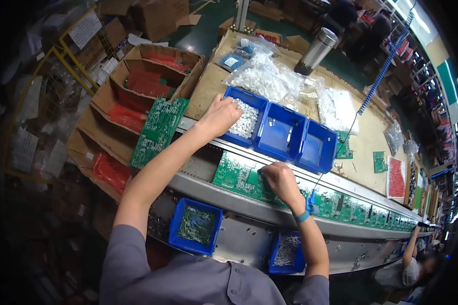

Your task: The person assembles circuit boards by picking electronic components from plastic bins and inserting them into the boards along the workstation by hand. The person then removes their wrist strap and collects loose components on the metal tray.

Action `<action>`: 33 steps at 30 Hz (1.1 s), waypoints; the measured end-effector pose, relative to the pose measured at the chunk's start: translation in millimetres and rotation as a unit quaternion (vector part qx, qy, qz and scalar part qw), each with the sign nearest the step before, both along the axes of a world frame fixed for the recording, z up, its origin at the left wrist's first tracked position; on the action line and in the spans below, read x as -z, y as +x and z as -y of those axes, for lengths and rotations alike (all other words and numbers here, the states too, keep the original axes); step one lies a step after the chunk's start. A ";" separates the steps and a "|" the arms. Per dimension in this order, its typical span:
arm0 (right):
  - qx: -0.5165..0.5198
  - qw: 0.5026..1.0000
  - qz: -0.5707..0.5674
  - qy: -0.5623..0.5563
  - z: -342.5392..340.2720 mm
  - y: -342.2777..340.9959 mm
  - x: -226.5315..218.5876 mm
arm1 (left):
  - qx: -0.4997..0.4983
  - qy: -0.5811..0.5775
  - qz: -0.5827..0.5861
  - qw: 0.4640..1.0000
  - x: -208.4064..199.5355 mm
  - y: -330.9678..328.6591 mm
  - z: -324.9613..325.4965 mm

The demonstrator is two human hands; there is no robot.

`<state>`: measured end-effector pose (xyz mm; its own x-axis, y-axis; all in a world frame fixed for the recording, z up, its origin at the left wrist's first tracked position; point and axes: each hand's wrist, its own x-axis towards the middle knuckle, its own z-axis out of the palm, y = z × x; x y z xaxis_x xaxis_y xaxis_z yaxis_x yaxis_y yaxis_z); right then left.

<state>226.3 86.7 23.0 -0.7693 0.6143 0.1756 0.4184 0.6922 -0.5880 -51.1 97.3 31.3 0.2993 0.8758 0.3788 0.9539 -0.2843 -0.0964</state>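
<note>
My left hand is at the left side of a blue bin filled with small white connectors. Its fingers are curled together, and whatever they hold is hidden. Lower down, my right hand is over a green circuit board lying on the rail line. The fingertips there are pinched close to the board's surface; I cannot make out any part between them. Around the right wrist sits a blue wrist strap with a clip.
Two more blue bins adjoin the first, holding few parts. Below the rail are bins of green-looking leaded parts and metal pins. A board leans on a divided carton. Connector bags and a flask stand behind.
</note>
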 end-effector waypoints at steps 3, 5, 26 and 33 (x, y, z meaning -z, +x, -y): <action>-0.017 1.000 0.001 0.023 -0.7 -2.2 -1.1 | 0.000 0.003 0.079 0.997 -2.6 2.4 3.6; -0.016 1.000 0.011 0.014 0.1 -3.9 -3.2 | 0.016 0.008 0.215 0.976 -8.1 9.8 12.6; 0.019 0.999 -0.016 0.036 -13.2 -8.7 -22.1 | -0.008 -0.121 0.432 0.894 15.6 18.3 103.7; 0.115 0.969 0.045 0.212 -78.5 -46.5 -7.1 | -0.015 -0.115 0.416 0.902 25.9 21.2 103.4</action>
<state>179.8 165.2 30.1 -0.6448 0.6581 0.3886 0.6264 0.7464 -0.2246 -29.9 -6.2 5.4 -0.0309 0.9626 0.2690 0.6766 -0.1780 0.7145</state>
